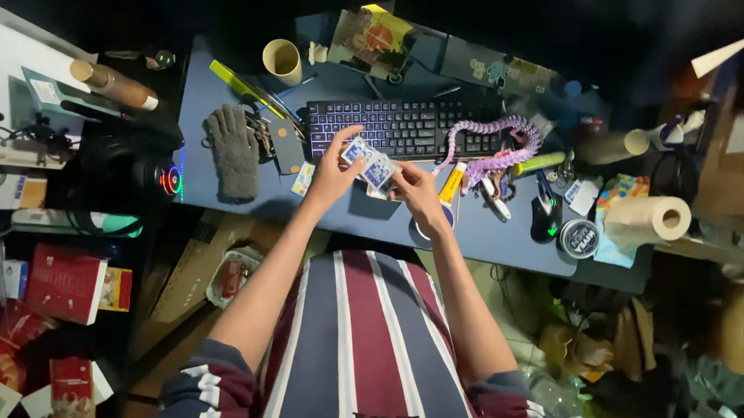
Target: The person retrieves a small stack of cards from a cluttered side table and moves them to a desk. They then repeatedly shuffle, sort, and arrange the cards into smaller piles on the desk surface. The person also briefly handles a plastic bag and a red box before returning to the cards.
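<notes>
A cluttered blue surface (488, 231) holds a lit keyboard (401, 127); above its front edge, 2 hands, left (330, 178) and right (416, 194), pinch 1 small packet (370, 161) between them, steadying it.

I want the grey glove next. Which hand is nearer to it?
Left. The left hand is just right of the grey glove, holding a small packet; the right hand is farther right, beyond the packet.
</notes>
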